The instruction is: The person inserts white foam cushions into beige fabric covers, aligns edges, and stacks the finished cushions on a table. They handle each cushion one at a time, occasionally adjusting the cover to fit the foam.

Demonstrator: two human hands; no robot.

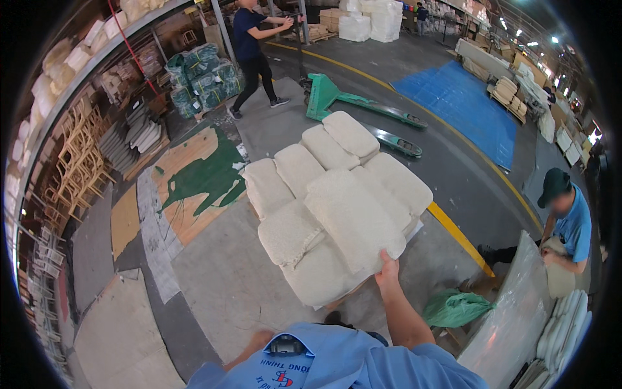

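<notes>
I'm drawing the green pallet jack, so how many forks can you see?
2. The far fork points right beyond the stacked cream cushions; the near fork pokes out from behind them, partly hidden. No others show.

Cushions (355, 211), centre: matt, rough cloth to my eye. 12 o'clock: jack (321, 97), smooth painted metal. 2 o'clock: sheet (463, 107), smooth blue plastic. 4 o'clock: bag (457, 307), crinkled plastic; panel (508, 324), glossy film. 9 o'clock: chairs (79, 154), bare wood.

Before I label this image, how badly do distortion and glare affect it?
In the head view, fisheye distortion bends the shelf beam; ceiling lights glare at upper right; the glossy panel shines; the right hand and cream cushion look clear.
</notes>
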